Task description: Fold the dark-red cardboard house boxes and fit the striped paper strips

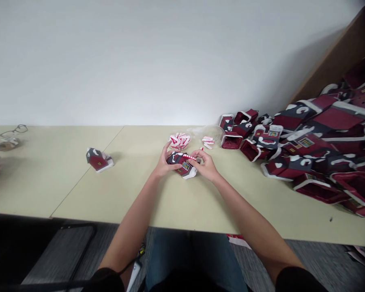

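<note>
Paper house point(181, 165): which way does it lie?

Its long axis runs roughly left to right, tipped slightly, with the roof's red-and-white striped edge up and toward the right. It sits between both hands, near the table's point(140, 194) front-middle. Its white base corner points toward the person.

And the hands?

Both are partly closed and have hold of it. The left hand point(167, 162) curves over the house's left end, while the right hand point(205, 162) grips its right end with the fingertips. (Exactly which fingers touch is hard to tell.)

Any containers?

A clear plastic tub point(214, 136) lies just beyond the right hand. A red-and-white paper piece point(207, 142) sits at its front, though whether inside or not, I cannot tell. A cluster of similar pieces point(179, 140) lies just left of it.

What else?

A second house point(97, 159) stands to the left, and a large heap of maroon houses point(310, 142) fills the right.
</note>
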A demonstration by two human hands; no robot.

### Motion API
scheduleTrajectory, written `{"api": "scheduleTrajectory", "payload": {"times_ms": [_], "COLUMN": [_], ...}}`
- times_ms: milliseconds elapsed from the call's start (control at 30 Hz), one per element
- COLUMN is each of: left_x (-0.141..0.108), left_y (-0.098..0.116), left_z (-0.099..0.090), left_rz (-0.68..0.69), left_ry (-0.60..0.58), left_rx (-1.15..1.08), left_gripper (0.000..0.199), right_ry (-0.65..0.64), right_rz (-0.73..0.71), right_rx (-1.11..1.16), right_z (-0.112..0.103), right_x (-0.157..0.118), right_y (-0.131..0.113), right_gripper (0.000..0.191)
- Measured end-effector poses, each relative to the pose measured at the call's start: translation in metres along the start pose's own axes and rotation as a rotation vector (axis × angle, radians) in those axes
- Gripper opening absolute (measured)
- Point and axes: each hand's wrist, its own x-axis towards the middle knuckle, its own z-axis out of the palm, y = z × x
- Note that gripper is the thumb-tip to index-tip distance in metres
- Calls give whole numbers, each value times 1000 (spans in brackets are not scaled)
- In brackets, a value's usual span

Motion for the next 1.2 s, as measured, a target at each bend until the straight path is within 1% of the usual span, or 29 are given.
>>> {"api": "scheduleTrajectory", "payload": {"times_ms": [67, 167, 267, 433, 600, 833, 1033, 1200], "left_x": [-1, -2, -3, -4, -4, -3, -3, -3], "left_y": [1, 1, 0, 3, 3, 2, 2, 1], "left_z": [2, 4, 5, 7, 7, 7, 8, 8], "left_rz": [-32, -84, -109, -118, -128, -123, -113, -113], "left_ry": [-36, -89, -129, -182, -197, -193, -184, -166], "left_rx": [-14, -52, -96, -102, -74, -90, -101, -115], "left_gripper": [121, 116, 118, 125, 130, 126, 119, 117], "right_ry": [-36, -55, -103, -196, -236, -283, -297, -286], "right_rz": [-29, -85, -148, -181, -230, -343, -405, -544], "right_rx": [-104, -339, -486, -525, -562, -629, -661, -717], "right_z": [-3, -8, -12, -17, -17, -23, -27, -27], "right_x": [-4, -7, -6, -7, -6, 1, 4, 6], "right_y": [-2, -7, -11, -14, -14, -5, 1, 0], "right_gripper": [25, 18, 16, 17, 17, 24, 28, 27]}}
